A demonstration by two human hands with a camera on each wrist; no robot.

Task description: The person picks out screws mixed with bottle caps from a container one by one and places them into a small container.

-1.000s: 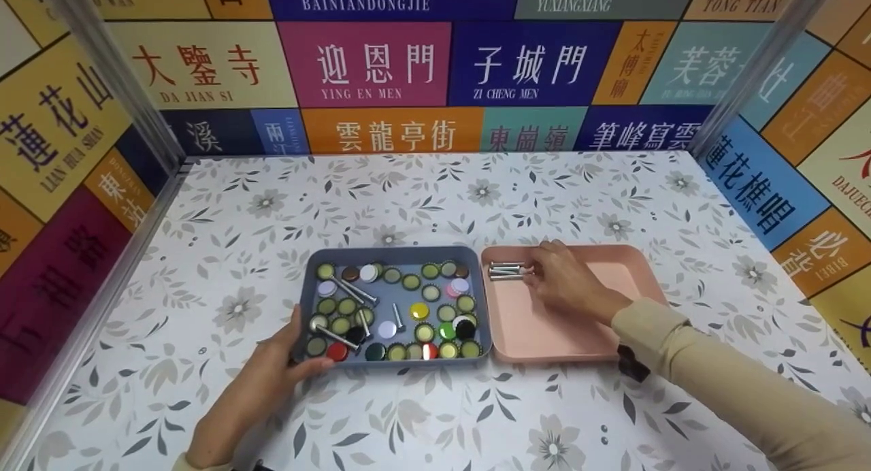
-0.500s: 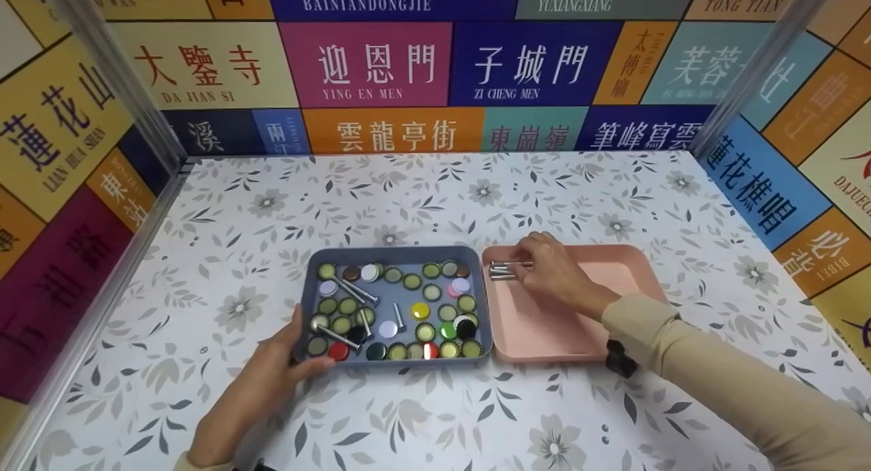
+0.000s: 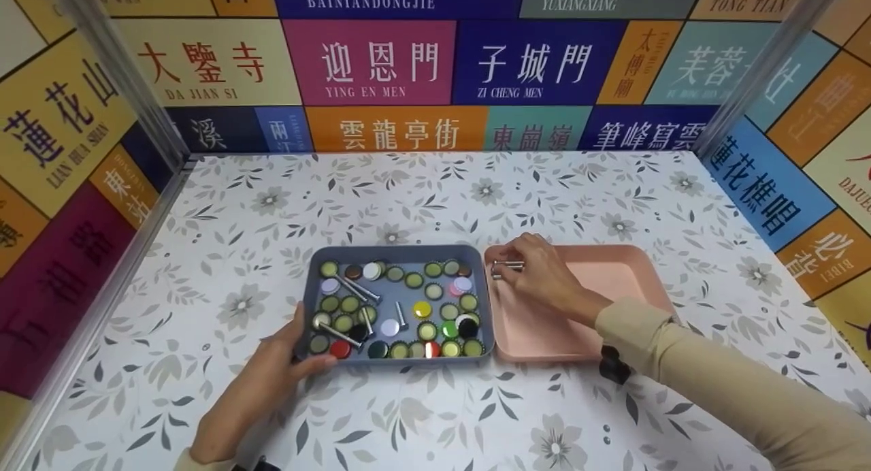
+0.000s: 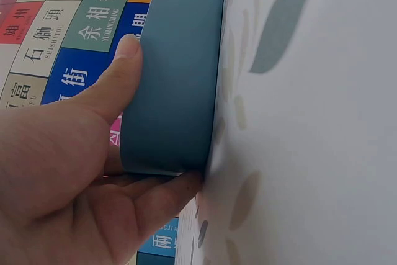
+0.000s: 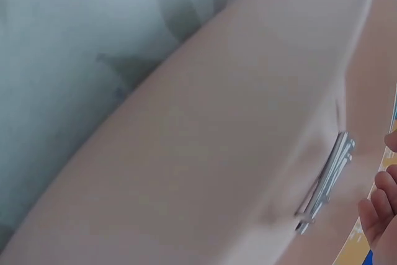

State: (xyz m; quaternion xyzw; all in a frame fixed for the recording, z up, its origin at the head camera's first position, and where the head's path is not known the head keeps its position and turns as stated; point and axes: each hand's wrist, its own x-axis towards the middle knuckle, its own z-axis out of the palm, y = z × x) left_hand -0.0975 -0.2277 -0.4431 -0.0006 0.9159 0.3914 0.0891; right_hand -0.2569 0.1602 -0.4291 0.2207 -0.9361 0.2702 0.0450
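My left hand holds the lower left corner of a blue-grey tray, its thumb along the front wall and its fingers under the corner. Many bottle caps lie in this tray, mixed with several silver screws. Beside it on the right is a pink tray. My right hand is over its upper left corner, fingertips right at a small bundle of silver screws. In the right wrist view the fingers are curled at the frame's edge; whether they pinch a screw I cannot tell.
Both trays stand side by side on a table covered in white floral cloth. Walls with coloured, lettered panels enclose the back and both sides. A dark band shows at my right wrist.
My right hand has shifted slightly left over the bundle of screws in the pink tray, covering more of it. The left hand and the blue-grey tray stay in place.
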